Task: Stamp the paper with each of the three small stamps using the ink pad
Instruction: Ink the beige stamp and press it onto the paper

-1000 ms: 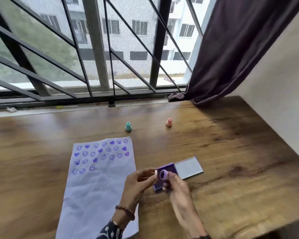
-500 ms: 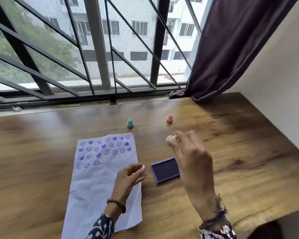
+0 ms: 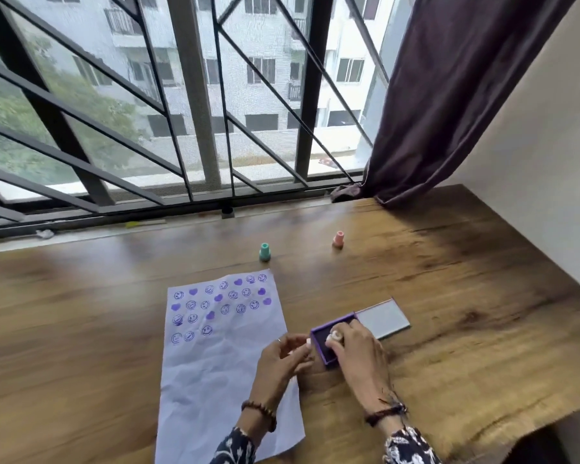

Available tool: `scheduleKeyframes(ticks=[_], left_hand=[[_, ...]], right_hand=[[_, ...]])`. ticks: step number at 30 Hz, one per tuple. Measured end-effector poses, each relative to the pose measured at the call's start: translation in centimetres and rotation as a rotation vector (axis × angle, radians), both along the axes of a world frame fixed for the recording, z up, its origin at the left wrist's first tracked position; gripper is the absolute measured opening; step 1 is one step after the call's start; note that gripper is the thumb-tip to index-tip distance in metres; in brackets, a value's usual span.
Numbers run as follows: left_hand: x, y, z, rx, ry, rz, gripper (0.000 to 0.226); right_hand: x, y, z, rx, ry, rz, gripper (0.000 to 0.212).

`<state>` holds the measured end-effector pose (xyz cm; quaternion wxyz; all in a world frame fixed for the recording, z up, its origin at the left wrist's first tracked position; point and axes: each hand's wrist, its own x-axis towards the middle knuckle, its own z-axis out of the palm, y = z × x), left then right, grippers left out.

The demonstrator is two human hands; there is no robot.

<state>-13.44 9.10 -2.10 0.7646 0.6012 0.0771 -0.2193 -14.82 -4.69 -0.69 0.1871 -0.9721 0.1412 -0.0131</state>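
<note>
now right hand holds stamp upright on ink pad.

The right hand reaches forward from the lower right, palm down, its fingertips pinched together around a small pale stamp held low. A dark cord bracelet circles its wrist above a patterned sleeve. The left hand sits just beside it, fingers loosely curled toward the right hand, gripping nothing that shows. A beaded bracelet circles the left wrist, above a matching patterned sleeve.
</note>
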Motion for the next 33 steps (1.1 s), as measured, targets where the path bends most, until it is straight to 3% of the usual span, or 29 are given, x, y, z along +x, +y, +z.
scheduleKeyframes(ticks=[6, 10, 13, 20, 26, 33], left_hand=[[-0.1, 7.3, 0.4, -0.016, -0.08, 0.231, 0.008], [1.4, 12.5, -0.4, -0.009, -0.084, 0.371, 0.009], [2.6, 14.6, -1.4, -0.032, -0.034, 0.353, 0.011], [3.2, 15.8, -3.3, -0.101, 0.016, 0.325, 0.015], [3.3, 16.3, -3.5, -0.196, 0.068, 0.302, 0.018], [3.4, 16.4, -3.3, -0.209, 0.122, 0.318, 0.021]], right_hand=[[0.9, 5.0, 1.0, 0.185, -0.017, -0.021, 0.016], [2.1, 10.9, 0.5, 0.341, -0.07, 0.106, 0.009], [3.1, 14.2, -0.7, 0.406, -0.134, 0.195, 0.009], [3.3, 17.0, -2.4, 0.103, -0.278, 0.247, 0.006], [5.0, 17.4, -2.4, -0.023, -0.14, 0.229, 0.021], [7.5, 17.1, -1.0, -0.123, 0.068, 0.282, 0.016]])
